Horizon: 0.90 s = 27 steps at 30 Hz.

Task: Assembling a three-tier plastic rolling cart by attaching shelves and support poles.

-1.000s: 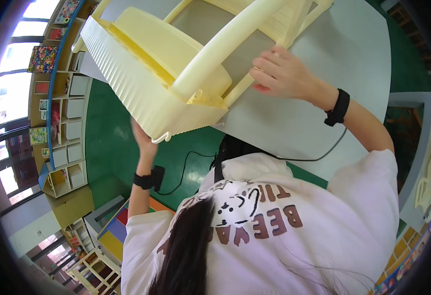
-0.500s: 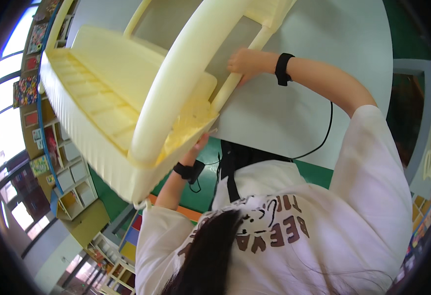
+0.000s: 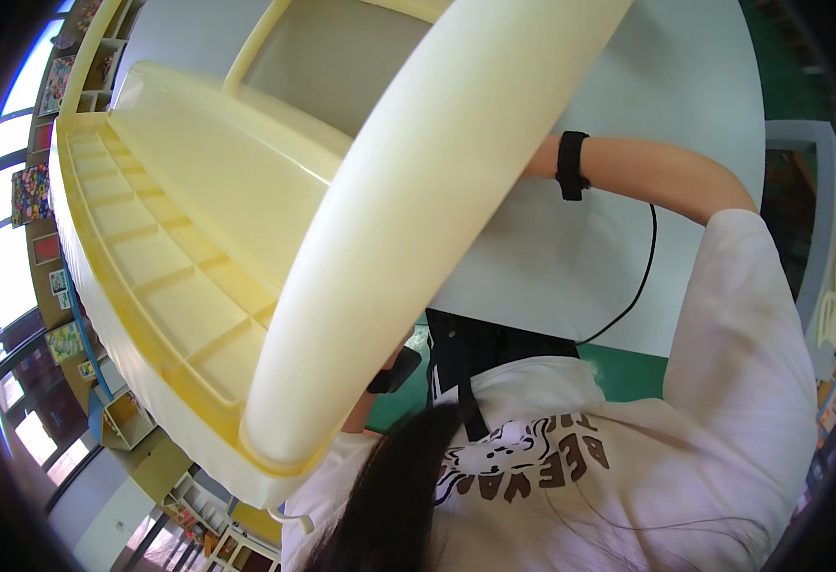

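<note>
A large pale yellow plastic frame (image 3: 189,267), shaped like a chair with a ribbed, gridded underside, is tipped over the left half of the view. Its thick curved tube (image 3: 418,229) crosses in front of both my hands. Only the back of my right hand (image 3: 540,159) shows at the tube's right side, above the table; its fingers are hidden. Of my left hand (image 3: 406,345) a sliver of skin shows low beside the tube, above a black wrist device. What either hand grips is out of sight.
A white table (image 3: 628,257) with a rounded edge lies under the frame. A black cable (image 3: 649,272) runs across it from near my right arm toward my waist. Shelves (image 3: 124,419) and windows line the left; a grey frame (image 3: 809,191) stands at the right over green floor.
The yellow frame has swung closer and lower, its curved tube now larger and covering my hands. My right hand has shifted slightly right, and its fingers have passed from sight.
</note>
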Motion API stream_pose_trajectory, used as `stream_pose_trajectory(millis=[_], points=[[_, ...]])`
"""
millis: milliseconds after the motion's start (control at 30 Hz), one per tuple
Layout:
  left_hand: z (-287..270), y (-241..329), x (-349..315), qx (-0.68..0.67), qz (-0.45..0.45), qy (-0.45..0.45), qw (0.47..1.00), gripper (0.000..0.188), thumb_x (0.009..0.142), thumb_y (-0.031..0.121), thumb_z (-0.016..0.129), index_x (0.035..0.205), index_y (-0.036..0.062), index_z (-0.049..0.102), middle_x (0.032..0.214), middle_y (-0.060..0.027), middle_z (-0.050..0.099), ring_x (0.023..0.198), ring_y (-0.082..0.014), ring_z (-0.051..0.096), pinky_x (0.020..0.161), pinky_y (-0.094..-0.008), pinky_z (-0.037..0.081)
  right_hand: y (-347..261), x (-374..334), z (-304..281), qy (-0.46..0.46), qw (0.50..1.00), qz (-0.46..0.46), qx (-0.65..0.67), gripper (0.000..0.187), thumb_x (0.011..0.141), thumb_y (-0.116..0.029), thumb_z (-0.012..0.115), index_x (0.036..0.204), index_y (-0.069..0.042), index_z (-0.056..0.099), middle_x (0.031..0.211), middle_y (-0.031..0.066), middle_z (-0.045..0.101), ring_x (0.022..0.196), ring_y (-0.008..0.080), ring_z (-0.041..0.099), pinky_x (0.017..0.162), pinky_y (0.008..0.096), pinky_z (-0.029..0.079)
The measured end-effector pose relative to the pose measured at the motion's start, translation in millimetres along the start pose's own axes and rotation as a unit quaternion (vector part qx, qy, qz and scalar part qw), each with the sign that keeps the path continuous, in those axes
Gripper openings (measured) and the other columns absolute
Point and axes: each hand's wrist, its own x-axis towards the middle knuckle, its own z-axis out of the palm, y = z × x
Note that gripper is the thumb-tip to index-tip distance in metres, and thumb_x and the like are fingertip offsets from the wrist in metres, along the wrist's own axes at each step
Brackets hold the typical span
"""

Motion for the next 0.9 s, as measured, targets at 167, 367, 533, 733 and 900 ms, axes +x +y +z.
stream_pose_trajectory(millis=[167, 367, 533, 733, 900], points=[[-2, -4, -5, -0.011, -0.007, -0.011, 1.000, 0.022, 0.078, 0.017, 0.052, 0.093, 0.0008, 0.051, 0.086, -0.0058, 0.052, 0.078, -0.0177, 0.050, 0.069, -0.0274, 0.041, -5, -4, 19, -0.055, 0.998, 0.002, 0.007, 0.051, 0.065, -0.055, 0.052, 0.062, -0.005, 0.053, 0.062, 0.0068, 0.052, 0.059, 0.0222, 0.054, 0.052, 0.0300, 0.044], [-10, -6, -14, 0.000, -0.015, 0.004, 1.000, 0.023, 0.078, 0.017, 0.052, 0.093, 0.0000, 0.050, 0.087, -0.0066, 0.052, 0.079, -0.0190, 0.050, 0.071, -0.0281, 0.041, -11, 14, 37, -0.053, 0.998, -0.032, -0.018, 0.048, 0.065, -0.053, 0.053, 0.061, -0.005, 0.052, 0.061, 0.0054, 0.051, 0.059, 0.0200, 0.053, 0.051, 0.0289, 0.043], [-4, 7, 8, -0.040, 0.016, -0.012, 0.999, 0.024, 0.078, 0.017, 0.051, 0.094, -0.0007, 0.050, 0.088, -0.0073, 0.052, 0.080, -0.0200, 0.050, 0.072, -0.0287, 0.041, -26, -4, 12, 0.151, 0.987, -0.014, -0.055, 0.048, 0.064, -0.054, 0.052, 0.062, -0.006, 0.052, 0.062, 0.0055, 0.051, 0.060, 0.0201, 0.053, 0.052, 0.0290, 0.043], [-14, 57, 29, -0.070, 0.032, 0.001, 0.997, 0.025, 0.078, 0.018, 0.050, 0.094, -0.0016, 0.050, 0.089, -0.0080, 0.052, 0.082, -0.0212, 0.050, 0.074, -0.0294, 0.041, -23, 11, 53, 0.045, 0.999, 0.006, -0.018, 0.048, 0.066, -0.054, 0.051, 0.061, -0.005, 0.051, 0.064, 0.0069, 0.052, 0.059, 0.0206, 0.052, 0.051, 0.0299, 0.042], [-40, 46, 37, -0.093, 0.002, 0.026, 0.995, 0.033, 0.076, 0.015, 0.052, 0.105, -0.0008, 0.046, 0.099, -0.0096, 0.053, 0.086, -0.0206, 0.051, 0.076, -0.0317, 0.041, -40, 24, -14, 0.014, 0.999, 0.043, -0.014, 0.042, 0.066, -0.047, 0.053, 0.061, -0.006, 0.049, 0.061, 0.0062, 0.051, 0.058, 0.0209, 0.051, 0.051, 0.0302, 0.042]])
